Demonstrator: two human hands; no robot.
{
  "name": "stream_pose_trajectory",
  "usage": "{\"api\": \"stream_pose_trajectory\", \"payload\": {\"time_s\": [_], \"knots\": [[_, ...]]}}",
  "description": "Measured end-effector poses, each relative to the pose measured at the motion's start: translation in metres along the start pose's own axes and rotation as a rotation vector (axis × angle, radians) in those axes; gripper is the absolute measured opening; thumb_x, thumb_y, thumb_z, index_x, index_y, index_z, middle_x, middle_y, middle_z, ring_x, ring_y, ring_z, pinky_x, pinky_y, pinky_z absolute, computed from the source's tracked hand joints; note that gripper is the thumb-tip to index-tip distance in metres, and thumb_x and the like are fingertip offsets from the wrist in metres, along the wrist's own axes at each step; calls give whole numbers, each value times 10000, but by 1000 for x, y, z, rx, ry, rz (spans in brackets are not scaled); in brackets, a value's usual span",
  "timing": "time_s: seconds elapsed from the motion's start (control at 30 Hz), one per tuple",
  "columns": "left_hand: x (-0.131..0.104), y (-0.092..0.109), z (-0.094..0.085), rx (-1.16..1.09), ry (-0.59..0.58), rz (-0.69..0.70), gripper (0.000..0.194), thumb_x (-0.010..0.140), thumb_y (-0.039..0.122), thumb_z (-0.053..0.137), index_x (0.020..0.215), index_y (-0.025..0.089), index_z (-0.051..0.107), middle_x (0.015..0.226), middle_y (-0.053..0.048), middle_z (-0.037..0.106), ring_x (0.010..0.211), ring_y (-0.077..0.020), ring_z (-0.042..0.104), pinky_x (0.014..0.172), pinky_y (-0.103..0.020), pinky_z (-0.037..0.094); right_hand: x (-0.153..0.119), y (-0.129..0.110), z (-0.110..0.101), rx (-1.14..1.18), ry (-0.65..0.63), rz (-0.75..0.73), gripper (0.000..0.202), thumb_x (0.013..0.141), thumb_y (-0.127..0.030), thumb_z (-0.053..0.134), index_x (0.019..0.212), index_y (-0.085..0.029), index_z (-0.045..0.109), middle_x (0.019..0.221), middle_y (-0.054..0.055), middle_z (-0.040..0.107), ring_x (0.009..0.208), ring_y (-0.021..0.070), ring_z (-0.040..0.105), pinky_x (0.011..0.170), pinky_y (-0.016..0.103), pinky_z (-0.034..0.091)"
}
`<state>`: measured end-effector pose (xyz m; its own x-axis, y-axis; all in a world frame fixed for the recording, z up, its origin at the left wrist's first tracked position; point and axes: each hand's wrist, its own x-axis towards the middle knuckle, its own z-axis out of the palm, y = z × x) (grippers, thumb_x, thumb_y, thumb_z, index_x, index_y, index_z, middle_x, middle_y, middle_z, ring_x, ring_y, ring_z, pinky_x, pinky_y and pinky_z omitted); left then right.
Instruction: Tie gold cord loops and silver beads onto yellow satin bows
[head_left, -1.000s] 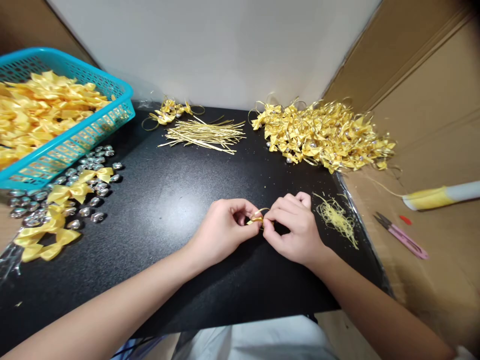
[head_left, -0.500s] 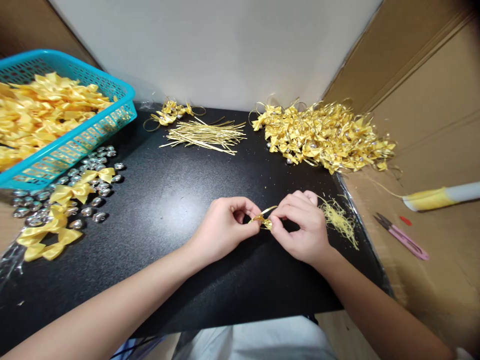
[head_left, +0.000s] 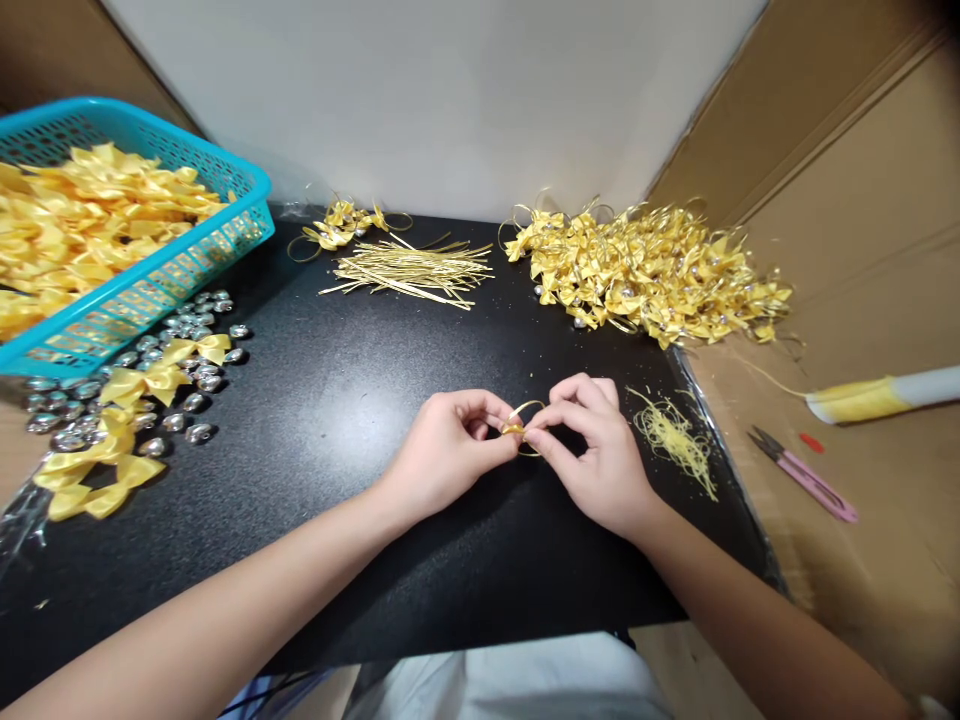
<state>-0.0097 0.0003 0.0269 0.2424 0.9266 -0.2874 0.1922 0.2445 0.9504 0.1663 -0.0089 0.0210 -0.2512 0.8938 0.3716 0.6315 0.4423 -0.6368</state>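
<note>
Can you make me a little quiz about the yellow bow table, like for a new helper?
1. Fill in: The blue basket is heaped with yellow ____.
2. Pick one: What shows between the left grip and the right grip? A) red scrap B) gold strip C) blue basket
3. True or false: The pink snips lie to the right of the black table.

Key: 1. bows; 2. B; 3. true.

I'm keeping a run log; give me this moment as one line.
left hand: pinching gold strip | right hand: pinching same strip | beside right hand: yellow threads | far left: basket, bells
</note>
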Motion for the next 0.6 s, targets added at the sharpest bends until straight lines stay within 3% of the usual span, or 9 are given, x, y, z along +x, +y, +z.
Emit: {"api": "stream_pose_trajectory", "payload": {"time_s": [0.33, 0.47, 0.6], "knots": [[2, -3, -1, 56, 2, -1, 112, 661, 224, 670, 733, 139, 664, 611, 23, 575, 531, -59, 398, 495, -177, 287, 2, 5, -10, 48, 85, -55, 90, 896, -196, 572, 812, -211, 600, 881, 41, 478, 894, 195, 485, 806, 376, 425], [3, -5, -2, 46, 2, 7, 112, 666, 230, 675, 733, 141, 672, 623, 15, 602, 534, -61, 418, 502, -174, 313, 1, 10, -11, 206, 126, -47, 84, 919, -176, 528, 846, -205, 559, 925, 50, 499, 894, 180, 522, 764, 347, 455], [3, -7, -1, 51, 2, 10, 138, 670, 248, 683, 754, 139, 689, 678, -9, 652, 560, -74, 472, 517, -179, 341, -4, 7, -7, 464, 88, 31, 98, 968, -182, 464, 891, -213, 515, 956, 33, 584, 732, 112, 599, 664, 288, 503]]}}
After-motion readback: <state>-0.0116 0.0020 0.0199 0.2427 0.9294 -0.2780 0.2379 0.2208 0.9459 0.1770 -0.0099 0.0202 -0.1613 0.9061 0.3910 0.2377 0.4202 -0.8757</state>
